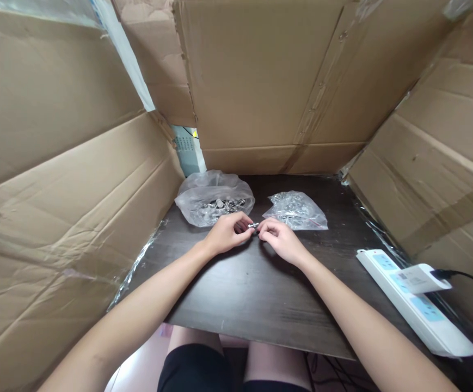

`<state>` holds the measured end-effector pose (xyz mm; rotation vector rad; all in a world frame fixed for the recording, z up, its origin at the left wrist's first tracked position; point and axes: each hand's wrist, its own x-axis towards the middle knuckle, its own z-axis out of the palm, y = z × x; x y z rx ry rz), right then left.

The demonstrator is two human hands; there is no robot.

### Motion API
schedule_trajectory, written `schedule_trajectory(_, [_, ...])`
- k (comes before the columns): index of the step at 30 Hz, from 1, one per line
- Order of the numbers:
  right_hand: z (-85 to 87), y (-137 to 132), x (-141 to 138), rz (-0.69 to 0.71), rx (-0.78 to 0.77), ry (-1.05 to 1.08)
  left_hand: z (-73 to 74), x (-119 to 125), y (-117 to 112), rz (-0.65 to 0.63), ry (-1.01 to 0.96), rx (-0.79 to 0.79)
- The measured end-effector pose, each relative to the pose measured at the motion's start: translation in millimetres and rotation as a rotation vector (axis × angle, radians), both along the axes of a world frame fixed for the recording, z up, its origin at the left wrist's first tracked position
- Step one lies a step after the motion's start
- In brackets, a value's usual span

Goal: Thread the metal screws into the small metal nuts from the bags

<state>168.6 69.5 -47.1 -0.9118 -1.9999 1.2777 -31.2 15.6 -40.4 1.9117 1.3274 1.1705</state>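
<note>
A small shiny metal screw-like part (pixel 253 225) is held between my two hands, just above the dark table. The thumb and fingers of my left hand (pixel 230 234) pinch its left end. My right hand (pixel 280 238) has its fingertips closed at the part's right end; whether they hold a second small piece is too small to tell. Behind my left hand stands an open clear plastic bag (pixel 193 204) with many silvery metal parts (pixel 225 205) in it. Beyond my right hand lies a flatter clear bag (pixel 301 209) of small silvery pieces.
Cardboard walls (pixel 269 76) enclose the dark tabletop (pixel 236 294) at the left, back and right. A white power strip (pixel 416 305) runs along the right side, with a white plug-in adapter (pixel 422 279) and black cable on it. My legs are under the front edge.
</note>
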Motion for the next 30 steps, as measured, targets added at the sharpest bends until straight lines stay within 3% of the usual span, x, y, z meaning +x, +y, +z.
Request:
schedule_trajectory(4, [-0.7, -0.4, -1.6, -0.03, -0.12, 0.085, 0.6, 0.4, -0.6, -0.007, 0.009, 0.006])
schedule_trajectory(10, [0.8, -0.4, 0.3, 0.0, 0.013, 0.0, 1.5, 0.0, 0.7, -0.003, 0.005, 0.004])
schedule_trajectory(16, [-0.3, -0.6, -1.6, -0.014, -0.097, 0.092, 2.1, -0.7, 0.3, -0.019, 0.013, 0.002])
schedule_trajectory(21, [0.5, 0.5, -0.5, 0.019, 0.021, 0.028, 0.1, -1.1, 0.2, -0.021, 0.014, 0.022])
schedule_trajectory(27, [-0.7, -1.3, -1.6, -0.036, -0.11, 0.071, 1.4, -0.9, 0.0, -0.034, 0.018, 0.022])
schedule_trajectory(30, [-0.3, -1.2, -1.1, -0.014, -0.045, 0.049, 1.1, -1.0, -0.2, -0.04, 0.025, 0.026])
